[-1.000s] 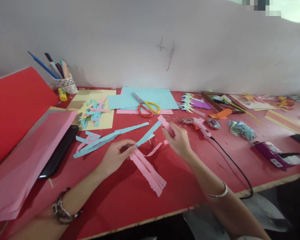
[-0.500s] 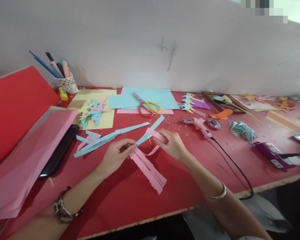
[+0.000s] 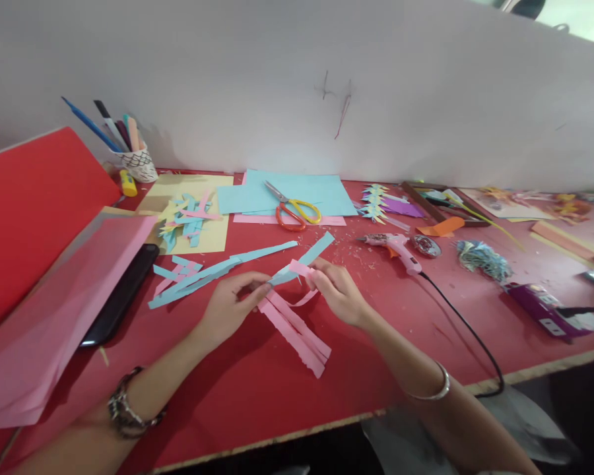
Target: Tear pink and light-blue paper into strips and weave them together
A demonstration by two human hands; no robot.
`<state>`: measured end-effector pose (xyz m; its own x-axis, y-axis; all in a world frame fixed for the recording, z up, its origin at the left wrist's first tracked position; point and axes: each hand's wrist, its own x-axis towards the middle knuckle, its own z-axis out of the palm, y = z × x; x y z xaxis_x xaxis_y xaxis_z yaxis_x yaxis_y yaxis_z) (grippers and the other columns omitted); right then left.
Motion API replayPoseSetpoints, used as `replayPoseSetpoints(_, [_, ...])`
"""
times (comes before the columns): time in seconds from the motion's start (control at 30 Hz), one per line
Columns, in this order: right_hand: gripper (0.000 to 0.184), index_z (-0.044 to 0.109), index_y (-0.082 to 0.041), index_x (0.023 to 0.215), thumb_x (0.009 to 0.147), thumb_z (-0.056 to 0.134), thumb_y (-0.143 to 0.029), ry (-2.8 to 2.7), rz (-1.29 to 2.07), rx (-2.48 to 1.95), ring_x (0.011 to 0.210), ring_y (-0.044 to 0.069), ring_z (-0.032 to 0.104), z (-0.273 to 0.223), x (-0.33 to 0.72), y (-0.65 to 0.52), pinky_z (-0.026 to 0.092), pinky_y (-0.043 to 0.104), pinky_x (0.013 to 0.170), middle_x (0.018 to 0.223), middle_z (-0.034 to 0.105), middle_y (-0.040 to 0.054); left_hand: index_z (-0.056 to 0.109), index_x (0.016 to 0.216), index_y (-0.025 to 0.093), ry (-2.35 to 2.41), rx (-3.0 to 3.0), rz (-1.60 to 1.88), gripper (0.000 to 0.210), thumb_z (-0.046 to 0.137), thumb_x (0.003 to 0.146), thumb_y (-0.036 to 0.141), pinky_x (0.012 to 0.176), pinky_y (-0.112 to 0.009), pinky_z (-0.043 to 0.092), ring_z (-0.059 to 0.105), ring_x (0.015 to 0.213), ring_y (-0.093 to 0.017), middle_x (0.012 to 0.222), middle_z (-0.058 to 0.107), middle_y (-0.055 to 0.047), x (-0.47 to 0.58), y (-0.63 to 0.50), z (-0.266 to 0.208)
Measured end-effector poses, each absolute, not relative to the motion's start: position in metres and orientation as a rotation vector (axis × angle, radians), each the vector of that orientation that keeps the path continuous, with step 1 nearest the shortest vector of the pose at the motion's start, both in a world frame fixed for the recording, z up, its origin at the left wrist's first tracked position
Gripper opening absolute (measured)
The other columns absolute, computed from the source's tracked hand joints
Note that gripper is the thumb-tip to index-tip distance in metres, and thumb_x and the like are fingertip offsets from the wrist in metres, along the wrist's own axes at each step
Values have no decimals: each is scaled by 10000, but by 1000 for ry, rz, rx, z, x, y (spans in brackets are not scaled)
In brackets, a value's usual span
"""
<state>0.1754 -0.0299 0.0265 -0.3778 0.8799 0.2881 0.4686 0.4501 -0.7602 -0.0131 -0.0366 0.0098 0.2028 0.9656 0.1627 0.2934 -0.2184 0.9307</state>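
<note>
Mid-table on the red table (image 3: 406, 343), my left hand (image 3: 228, 309) is pinched shut on the crossing point of the paper strips, holding the pink strips (image 3: 297, 330) that fan out toward the near edge and the blue strip (image 3: 304, 258) that runs up to the far right. My right hand (image 3: 339, 293) is closed narrow on the loose pink strip end (image 3: 299, 268), bent over the blue one. I judge this as the folding or weaving step, with strips being layered across each other. Next move needs my left pinch kept firm while the right presses the fold flat, thin paper tears easily. Scissors (image 3: 294, 210) lie far on blue sheets (image 3: 297, 191), glue gun (image 3: 393, 245) right of my hands.
</note>
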Motion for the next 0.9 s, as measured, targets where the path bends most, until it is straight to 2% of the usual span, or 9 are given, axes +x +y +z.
replayPoseSetpoints(0.13, [177, 517, -153, 655, 778, 418, -232, -2011, 758, -1249, 533, 72, 453, 27, 173, -29, 331, 186, 509, 585, 512, -19, 583, 675, 180, 1198, 1684, 1050, 157, 500, 707, 309, 441, -175, 391, 459, 431, -76, 534, 544, 46, -14, -37, 10])
replayPoseSetpoints(0.47, [211, 492, -161, 642, 810, 381, -222, -1978, 1091, -1176, 417, 44, 461, 30, 170, -34, 368, 155, 432, 486, 466, -53, 594, 704, 178, 1212, 1711, 1073, 173, 491, 722, 315, 441, -179, 391, 467, 434, -79, 555, 566, 38, -13, -37, 9])
replayPoseSetpoints(0.73, [217, 473, -167, 631, 818, 370, -212, -2017, 1141, -1166, 401, 42, 462, 24, 166, -37, 391, 156, 437, 482, 473, -53, 582, 692, 177, 1232, 1764, 1131, 172, 487, 724, 317, 492, -191, 410, 493, 488, -94, 563, 569, 34, -14, -40, 12])
replayPoseSetpoints(0.9, [211, 467, -168, 622, 810, 373, -191, -2059, 1110, -1170, 396, 42, 460, 24, 165, -37, 388, 162, 458, 474, 470, -58, 567, 774, 177, 1225, 1769, 1205, 148, 503, 734, 305, 490, -180, 397, 472, 487, -82, 537, 506, 55, -14, -42, 9])
